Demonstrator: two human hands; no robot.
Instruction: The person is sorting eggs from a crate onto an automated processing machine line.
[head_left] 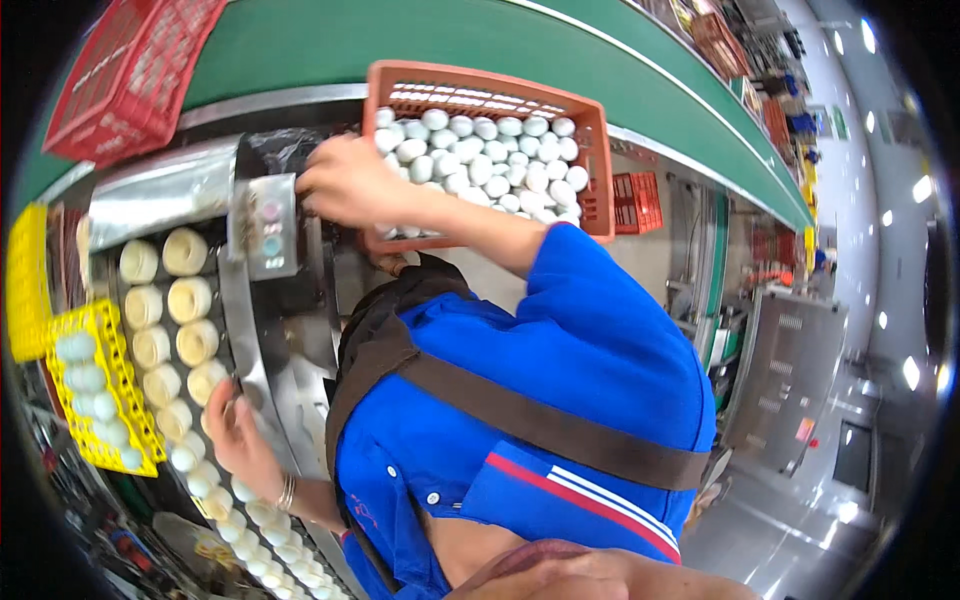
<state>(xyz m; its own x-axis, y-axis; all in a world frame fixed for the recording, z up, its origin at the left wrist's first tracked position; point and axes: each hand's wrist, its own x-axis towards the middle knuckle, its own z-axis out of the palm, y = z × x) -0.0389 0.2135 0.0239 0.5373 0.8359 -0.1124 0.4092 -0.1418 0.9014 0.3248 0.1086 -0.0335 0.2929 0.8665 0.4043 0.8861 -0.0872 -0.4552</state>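
My right hand (352, 184) is at the left edge of an orange-red plastic crate (590, 110) full of pale eggs (497, 152). Its fingers curl down beside a metal control box (272, 228) with round buttons; whatever they hold is hidden. Lower left, my left hand (243, 440), with bracelets at the wrist, hovers over two rows of round cream cups (197, 342), fingers apart and nothing visible in them. The upper cups look hollow, while pale eggs (245, 545) sit along the lower part of the rows.
A yellow egg tray (135, 385) with several bluish eggs stands left of the cups. Behind runs a green conveyor belt (300, 50), with a red crate (130, 85) at its left. A shiny metal hood (165, 195) covers the rows' far end. Another red crate (637, 203) stands lower, right.
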